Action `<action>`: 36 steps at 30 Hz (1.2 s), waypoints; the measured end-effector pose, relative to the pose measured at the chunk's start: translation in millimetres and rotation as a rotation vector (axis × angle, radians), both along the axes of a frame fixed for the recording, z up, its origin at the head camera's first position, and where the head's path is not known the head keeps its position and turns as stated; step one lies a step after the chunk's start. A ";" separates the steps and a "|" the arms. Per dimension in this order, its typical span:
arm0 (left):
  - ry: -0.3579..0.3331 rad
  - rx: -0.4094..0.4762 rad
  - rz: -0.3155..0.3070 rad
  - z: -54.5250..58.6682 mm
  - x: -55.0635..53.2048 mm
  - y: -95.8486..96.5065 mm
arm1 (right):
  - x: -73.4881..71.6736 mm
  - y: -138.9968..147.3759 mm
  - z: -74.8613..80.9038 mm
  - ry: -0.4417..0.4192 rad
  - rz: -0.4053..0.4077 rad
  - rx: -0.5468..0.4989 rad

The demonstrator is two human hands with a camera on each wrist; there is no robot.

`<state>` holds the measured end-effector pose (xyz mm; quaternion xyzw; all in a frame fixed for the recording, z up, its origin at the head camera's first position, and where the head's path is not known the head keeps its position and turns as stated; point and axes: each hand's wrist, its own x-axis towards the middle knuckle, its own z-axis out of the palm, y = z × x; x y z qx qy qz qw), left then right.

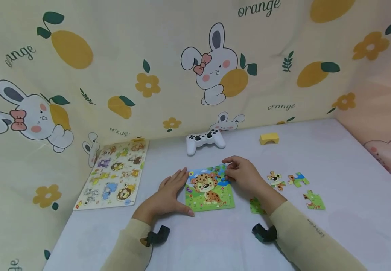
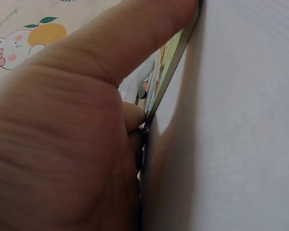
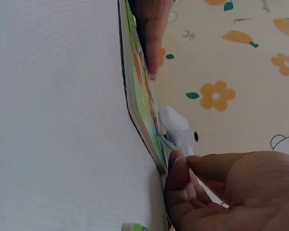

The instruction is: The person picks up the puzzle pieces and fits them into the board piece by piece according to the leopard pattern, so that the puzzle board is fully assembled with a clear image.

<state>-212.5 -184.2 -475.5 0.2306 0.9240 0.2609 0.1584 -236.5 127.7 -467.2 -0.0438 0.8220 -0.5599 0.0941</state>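
A square jigsaw puzzle with a spotted leopard on green grass and blue sky lies flat in front of me. My left hand rests along its left side, fingers stretched toward the far corner and thumb near the close corner. In the left wrist view the thumb lies against the board's edge. At the far right corner, my right hand pinches a bluish jigsaw piece between thumb and forefinger, slightly tilted over the puzzle. Much of that piece is hidden by the fingers.
Several loose pieces lie to the right, among them a leopard-print piece, a blue-green piece and a green piece. A green piece sits partly under the right forearm. Behind are a white game controller, yellow block and animal board.
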 end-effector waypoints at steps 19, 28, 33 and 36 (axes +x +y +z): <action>0.010 0.015 0.007 0.7 0.3 0.0 | 3.7 -2.8 8.2 -0.051 0.034 0.009; 0.009 0.011 0.002 0.3 -0.2 -1.0 | 8.9 3.2 18.5 0.271 0.390 0.539; 0.006 0.004 0.003 0.4 0.0 -0.5 | 17.8 1.4 17.5 0.254 0.532 0.682; 0.005 0.004 0.002 0.7 0.2 0.2 | 24.1 -0.1 17.9 0.239 0.522 0.722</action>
